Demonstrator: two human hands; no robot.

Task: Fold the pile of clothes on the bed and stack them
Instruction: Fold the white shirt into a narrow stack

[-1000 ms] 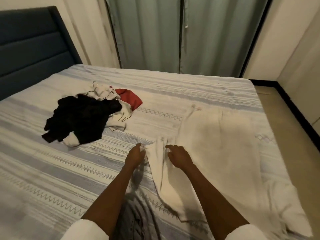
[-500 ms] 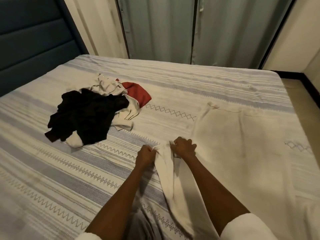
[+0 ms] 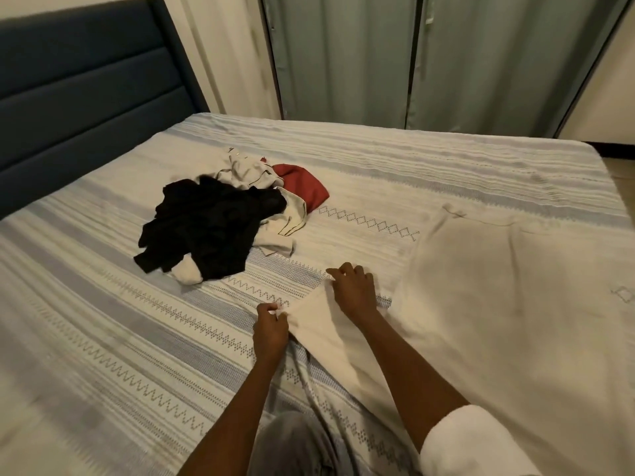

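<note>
Now left hand (image 3: 269, 329) pinches corner of large cream cloth garment (image 3: 498, 304), fingers curled tight; right hand (image 3: 354, 290) grips same edge just beyond. Garment spread flat on striped blue-and-white bed (image 3: 103, 338). Heap of black, beige, red clothes (image 3: 220, 221) well apart, nearer dark blue padded headboard (image 3: 86, 97).
</note>
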